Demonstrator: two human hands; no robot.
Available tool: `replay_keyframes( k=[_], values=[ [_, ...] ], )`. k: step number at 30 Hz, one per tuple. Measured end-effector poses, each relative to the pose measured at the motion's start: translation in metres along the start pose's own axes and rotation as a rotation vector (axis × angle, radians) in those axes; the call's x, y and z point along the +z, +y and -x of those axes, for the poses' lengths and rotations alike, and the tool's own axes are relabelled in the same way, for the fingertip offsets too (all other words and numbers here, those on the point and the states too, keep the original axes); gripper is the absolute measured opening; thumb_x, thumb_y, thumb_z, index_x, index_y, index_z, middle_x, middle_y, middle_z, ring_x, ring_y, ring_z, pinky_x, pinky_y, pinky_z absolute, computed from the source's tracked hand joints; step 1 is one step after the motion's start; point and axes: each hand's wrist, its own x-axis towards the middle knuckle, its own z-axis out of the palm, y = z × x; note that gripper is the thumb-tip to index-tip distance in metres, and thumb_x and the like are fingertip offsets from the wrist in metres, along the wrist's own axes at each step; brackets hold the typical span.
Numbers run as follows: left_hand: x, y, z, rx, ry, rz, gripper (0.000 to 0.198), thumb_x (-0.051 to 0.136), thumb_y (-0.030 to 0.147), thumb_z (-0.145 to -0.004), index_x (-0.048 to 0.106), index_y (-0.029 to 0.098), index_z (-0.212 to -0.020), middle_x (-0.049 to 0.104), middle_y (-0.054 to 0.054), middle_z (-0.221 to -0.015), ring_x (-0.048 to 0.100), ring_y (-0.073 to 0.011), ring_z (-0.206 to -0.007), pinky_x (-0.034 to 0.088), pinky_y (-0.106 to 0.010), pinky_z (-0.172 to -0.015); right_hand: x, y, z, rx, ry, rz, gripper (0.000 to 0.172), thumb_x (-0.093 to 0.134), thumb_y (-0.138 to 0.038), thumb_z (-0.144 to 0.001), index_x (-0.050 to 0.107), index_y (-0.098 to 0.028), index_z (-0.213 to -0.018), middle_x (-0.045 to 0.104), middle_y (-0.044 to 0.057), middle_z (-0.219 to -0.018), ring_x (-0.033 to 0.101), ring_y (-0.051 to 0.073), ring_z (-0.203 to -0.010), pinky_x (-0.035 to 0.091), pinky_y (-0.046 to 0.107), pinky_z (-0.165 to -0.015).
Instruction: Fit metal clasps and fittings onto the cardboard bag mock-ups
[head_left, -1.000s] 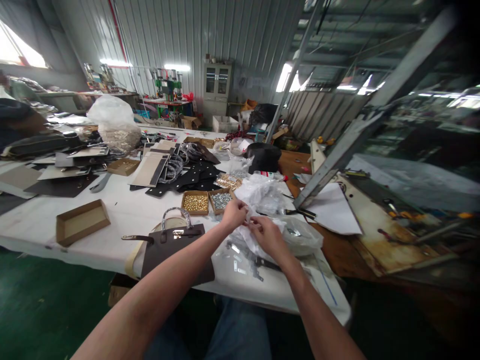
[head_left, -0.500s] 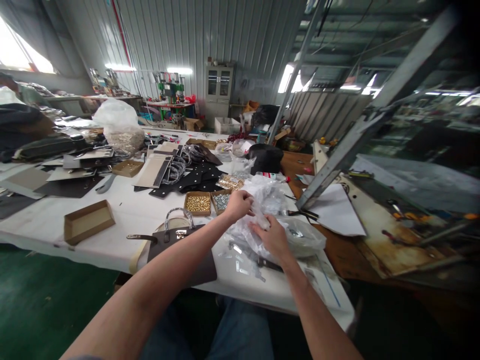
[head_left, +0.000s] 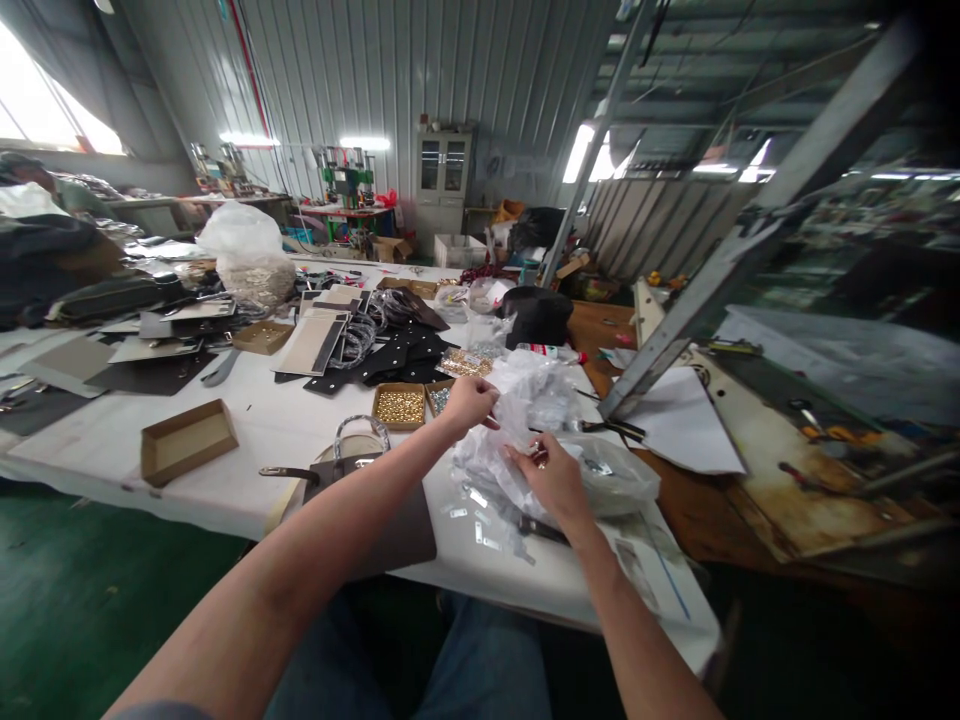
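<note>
A crumpled clear plastic bag (head_left: 510, 475) lies at the table's right end, in front of me. My left hand (head_left: 472, 403) pinches its upper edge, fingers closed. Close by on the right, my right hand (head_left: 553, 475) is closed with its fingertips against the plastic; a small shiny piece shows between the fingers, its kind too small to tell. Small flat metal plates (head_left: 480, 532) lie scattered below the bag. Left of my hands, partly behind my left forearm, is a dark handbag (head_left: 397, 530) with a wrapped handle.
A box of gold-coloured studs (head_left: 399, 405) and another of silver pieces (head_left: 439, 398) stand beyond my left forearm. An open cardboard box (head_left: 189, 442) lies at the left. Dark panels (head_left: 390, 360) are piled behind. A slanted metal post (head_left: 675, 325) rises at the right.
The right hand's fingers have shifted on the plastic, and a small shiny piece now shows between them. My left hand still pinches the bag. The whole view has shifted slightly.
</note>
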Motion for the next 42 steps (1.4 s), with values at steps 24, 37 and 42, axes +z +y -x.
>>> replay_keyframes(
  k=[24,37,42],
  values=[
    [-0.058,0.033,0.108,-0.059,0.061,0.660,0.022,0.088,0.024,-0.089,0.070,0.014,-0.096,0.074,-0.010,-0.095,0.069,-0.0173,-0.080,0.065,-0.036,-0.083,-0.020,-0.063,0.019,-0.092,-0.067,-0.338,0.123,0.101,-0.058,-0.079,0.033,-0.032,-0.178,0.053,0.021,-0.171,0.064,0.039,-0.147,0.059,0.061,-0.119],
    [-0.039,-0.053,0.326,-0.137,0.234,0.677,0.069,0.070,0.070,-0.103,0.070,0.021,-0.152,0.066,-0.016,-0.159,0.051,-0.0357,-0.159,0.042,-0.047,-0.131,0.080,-0.161,0.187,-0.460,-0.112,-0.281,0.048,0.048,-0.022,-0.112,0.069,-0.031,-0.154,0.074,0.009,-0.151,0.073,0.030,-0.139,0.064,0.050,-0.116],
    [-0.075,-0.079,0.384,-0.089,0.408,0.448,0.069,0.068,0.072,-0.106,0.063,0.017,-0.147,0.067,-0.017,-0.145,0.061,-0.0300,-0.142,0.043,-0.042,-0.126,0.112,-0.175,0.234,-0.559,-0.272,-0.216,0.045,0.052,-0.025,-0.114,0.068,-0.030,-0.156,0.076,0.010,-0.148,0.072,0.031,-0.135,0.057,0.054,-0.116]
  ],
)
